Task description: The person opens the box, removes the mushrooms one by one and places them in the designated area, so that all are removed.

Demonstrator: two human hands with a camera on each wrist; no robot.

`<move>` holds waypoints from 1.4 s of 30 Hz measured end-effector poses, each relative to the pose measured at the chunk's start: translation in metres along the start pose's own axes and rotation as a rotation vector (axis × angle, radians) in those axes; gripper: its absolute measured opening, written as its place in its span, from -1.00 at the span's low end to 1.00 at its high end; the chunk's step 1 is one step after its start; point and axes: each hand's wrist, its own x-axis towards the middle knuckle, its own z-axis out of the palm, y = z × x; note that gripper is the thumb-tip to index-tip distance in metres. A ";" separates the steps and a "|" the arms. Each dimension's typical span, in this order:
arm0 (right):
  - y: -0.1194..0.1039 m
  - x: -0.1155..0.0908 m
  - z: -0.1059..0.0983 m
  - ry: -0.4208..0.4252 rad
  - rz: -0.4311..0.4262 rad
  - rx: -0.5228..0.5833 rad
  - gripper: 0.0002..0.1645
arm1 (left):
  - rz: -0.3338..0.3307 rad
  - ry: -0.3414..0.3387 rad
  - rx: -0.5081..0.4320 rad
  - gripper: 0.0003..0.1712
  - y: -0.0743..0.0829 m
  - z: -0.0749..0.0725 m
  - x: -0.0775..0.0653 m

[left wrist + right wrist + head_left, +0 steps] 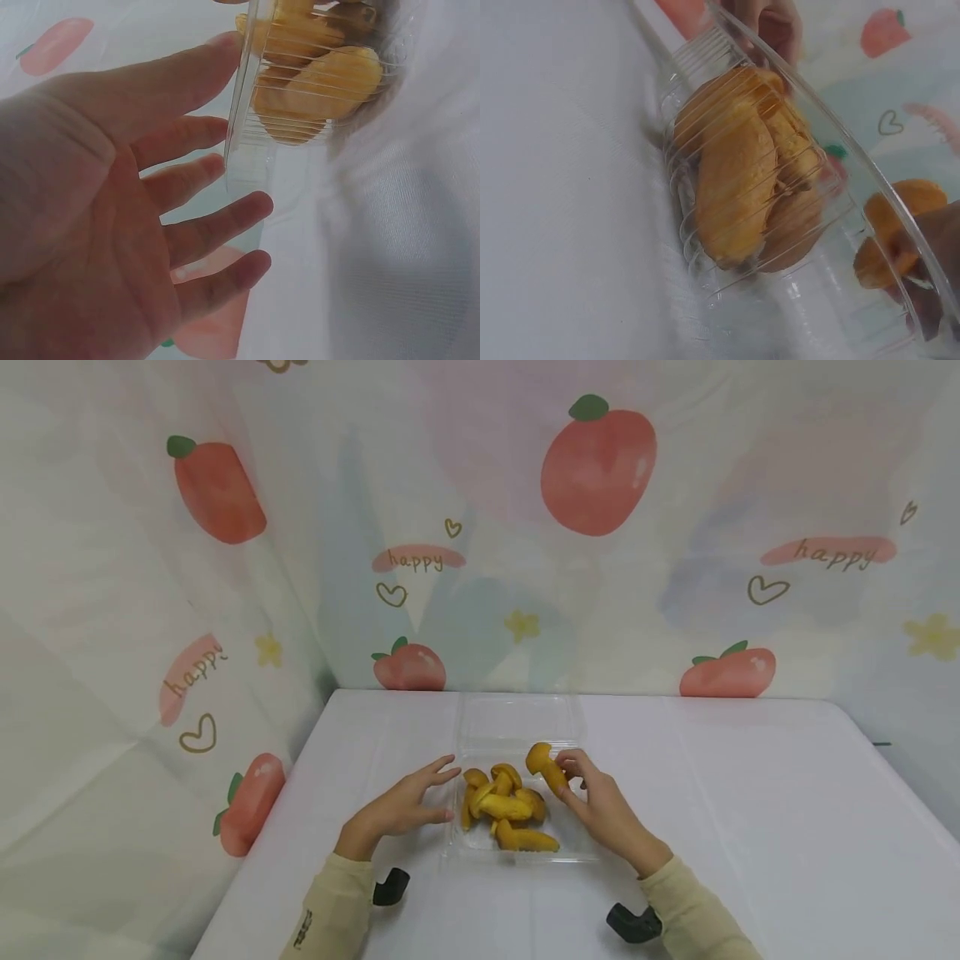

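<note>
**Right hand (603, 806) pinches one mushroom (550, 768) over a clear plastic box (581, 847)**

The thumb and curled fingers of the right hand close on the mushroom's stem, leaving the cap free and tipped up toward the left; the slim stem probably gives an easier pinch than the broad cap. The mushroom is over the right half of the box, toward its back edge. Whether it touches the plastic, I cannot tell.

The left hand (405, 802) holds nothing. Its fingers are spread wide just beside the box's left edge, the thumb nearest the rim, perhaps placed to steady so light a container; contact is not certain.

Inside the box, the other mushrooms (506, 807) lie heaped toward the left side, overlapping one another, with one lying crosswise along the front edge. The right side is mostly bare, which likely gives the right hand room. The lid (519, 718) lies back from the box's rear edge, toward the back edge of the white table (750, 810), so the top is uncovered. Beyond that edge hangs a cloth (480, 443) printed with red fruit.
</note>
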 end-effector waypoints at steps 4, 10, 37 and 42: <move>-0.001 0.000 -0.003 0.023 -0.013 0.039 -0.16 | 0.008 -0.008 0.005 -0.20 -0.001 0.001 0.000; 0.000 0.001 -0.005 0.008 -0.027 0.068 -0.05 | -0.003 -0.036 -0.006 -0.19 -0.003 0.001 0.000; 0.003 0.004 -0.039 -0.031 0.060 0.216 -0.15 | -0.011 -0.059 -0.025 -0.12 -0.002 -0.002 0.001; 0.007 0.002 -0.046 -0.010 0.064 0.208 -0.13 | -0.025 -0.053 -0.041 -0.08 -0.003 0.001 0.001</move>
